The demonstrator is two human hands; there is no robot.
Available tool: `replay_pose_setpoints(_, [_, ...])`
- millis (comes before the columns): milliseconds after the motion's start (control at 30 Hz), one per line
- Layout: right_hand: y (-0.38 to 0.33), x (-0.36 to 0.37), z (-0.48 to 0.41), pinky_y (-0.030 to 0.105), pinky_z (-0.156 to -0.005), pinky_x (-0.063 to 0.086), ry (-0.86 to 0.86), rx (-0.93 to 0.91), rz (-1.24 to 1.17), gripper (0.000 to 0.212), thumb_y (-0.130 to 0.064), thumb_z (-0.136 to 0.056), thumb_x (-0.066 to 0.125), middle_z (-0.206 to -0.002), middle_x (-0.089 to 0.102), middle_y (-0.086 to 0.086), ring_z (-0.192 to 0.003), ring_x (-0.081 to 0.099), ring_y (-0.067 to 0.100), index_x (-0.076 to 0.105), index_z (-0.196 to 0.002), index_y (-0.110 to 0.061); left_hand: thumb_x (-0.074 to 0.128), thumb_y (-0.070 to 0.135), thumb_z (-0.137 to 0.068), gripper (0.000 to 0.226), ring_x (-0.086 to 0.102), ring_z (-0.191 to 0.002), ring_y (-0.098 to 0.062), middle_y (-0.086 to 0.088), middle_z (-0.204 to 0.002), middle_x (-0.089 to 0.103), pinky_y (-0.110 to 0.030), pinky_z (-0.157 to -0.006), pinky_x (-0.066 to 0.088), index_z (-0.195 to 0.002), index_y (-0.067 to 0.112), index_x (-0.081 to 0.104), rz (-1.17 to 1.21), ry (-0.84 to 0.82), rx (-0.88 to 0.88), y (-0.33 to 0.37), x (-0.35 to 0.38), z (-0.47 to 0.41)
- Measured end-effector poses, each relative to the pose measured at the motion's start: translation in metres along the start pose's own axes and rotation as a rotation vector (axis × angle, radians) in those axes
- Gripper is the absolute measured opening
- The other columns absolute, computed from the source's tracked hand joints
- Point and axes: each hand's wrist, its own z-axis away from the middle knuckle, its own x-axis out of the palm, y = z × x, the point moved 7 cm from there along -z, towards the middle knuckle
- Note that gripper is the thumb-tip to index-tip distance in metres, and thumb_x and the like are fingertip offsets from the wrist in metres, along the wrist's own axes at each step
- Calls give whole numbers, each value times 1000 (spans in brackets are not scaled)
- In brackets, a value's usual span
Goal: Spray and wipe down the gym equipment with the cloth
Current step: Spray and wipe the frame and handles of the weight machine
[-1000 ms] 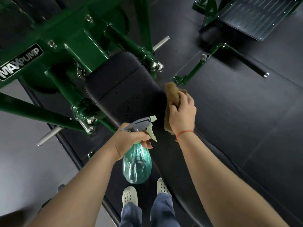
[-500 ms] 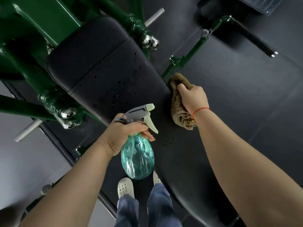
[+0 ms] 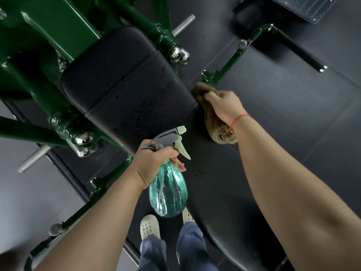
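While droplets lie unwiped on the black pad, wiping looks like the step in hand; the right hand grips a bunched tan cloth against the pad's right edge, near a green frame bar. To do it well, the cloth should probably be spread flatter, then drawn leftward across the pad in overlapping strokes with even pressure; the stitched seam and the lower seat, also speckled, want a pass too. The left hand curls round the neck of a spray bottle, held over the gap between pad and seat; the pale trigger stands free of the fingers, and it is best kept so, nozzle turned off the cleaned part. The pad is matt and cushioned, with faint pressed lettering; the wet spots cluster toward its lower right. The cloth looks soft and crumpled; the bottle is clear teal, its fill level hard to tell.
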Motion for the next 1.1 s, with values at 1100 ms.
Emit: replay_pose_setpoints(1100, [49, 1, 33, 29, -75, 45, 68, 4, -9, 28, -36, -98, 48, -97, 66, 2, -87, 62, 22, 65, -115, -22, 59, 3, -74, 19, 68, -53, -38, -30, -65, 53, -38, -62, 59, -62, -12, 59, 6, 80, 15, -1, 4, 5])
